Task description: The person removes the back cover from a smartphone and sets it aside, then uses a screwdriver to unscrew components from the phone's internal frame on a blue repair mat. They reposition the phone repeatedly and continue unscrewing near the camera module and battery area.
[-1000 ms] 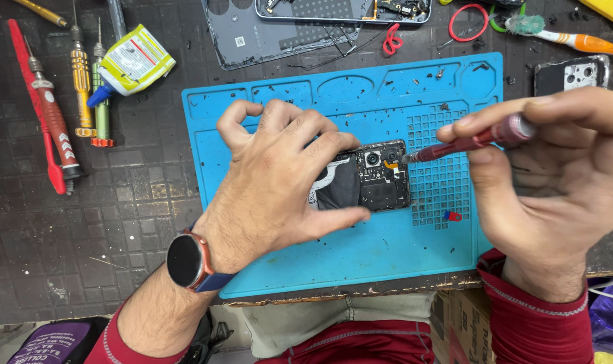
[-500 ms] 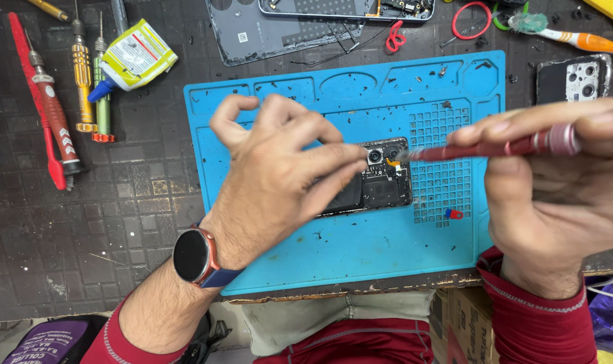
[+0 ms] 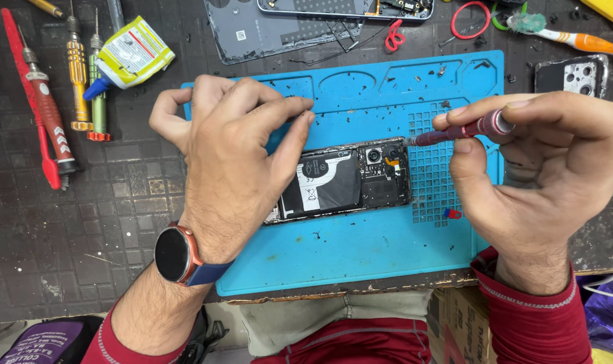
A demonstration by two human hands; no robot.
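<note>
Opened phone [image 3: 350, 178], back cover off, lying flat on the middle of the blue repair mat [image 3: 360, 249], long axis left to right; battery exposed in the centre, camera modules and dark board section at the right end. Left hand [image 3: 229, 162] spread over the phone's left end, fingers curled, index fingertip pressing near the upper edge of the body; gripping nothing, just bracing. Round watch [image 3: 173, 254] with dark face and blue strap on the left wrist. Right hand [image 3: 542, 175] closed around a slim maroon screwdriver [image 3: 461, 129], pinched between thumb and forefinger, shaft nearly level, tip touching or just beside the phone's upper right corner near the cameras; exact contact point too small to tell. Small red-and-blue part [image 3: 452, 214] on the mat grid, just right of the phone. Dark specks and debris scattered over the mat. Beyond the mat, on the dark gridded bench: grey back cover [image 3: 266, 30] at the top, red rubber ring [image 3: 471, 19] top right, second phone [image 3: 573, 74] with camera cluster at far right, glue tube [image 3: 128, 57] with blue nozzle upper left, row of screwdrivers [image 3: 77, 74] at far left beside a red-handled tool [image 3: 47, 114]. Red sleeves at both wrists.
</note>
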